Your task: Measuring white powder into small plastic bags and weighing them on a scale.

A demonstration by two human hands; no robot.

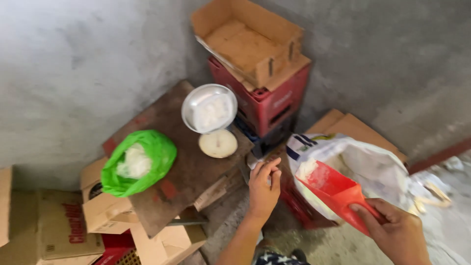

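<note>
**Scooping white powder from a sack beside a weighing scale**

Far left: three or so cardboard cartons (49, 230) stacked under the board, propping it up. One green plastic bag (139, 162), mouth open, white stuff inside, sits lower left of centre on a tilted brown wooden board (189, 162) serving as worktop. At centre, one mechanical scale: round dial face (218, 144) below, one metal pan (209, 108) on top with a small white heap in it, placed close to the sack so a scoop reaches it. Upper centre: one open cardboard box (248, 39) on top of a red plastic crate (267, 100).

Left hand (263, 189), lower centre, grip clenched on the rim of the white sack (365, 169), apparently holding its mouth open. Right hand (395, 230), lower right, grasping the handle of one red plastic scoop (333, 189), blade tipped down into the sack, white powder on it. Sack leans on another red crate, right of centre. Two hands, one scoop, one sack.
</note>
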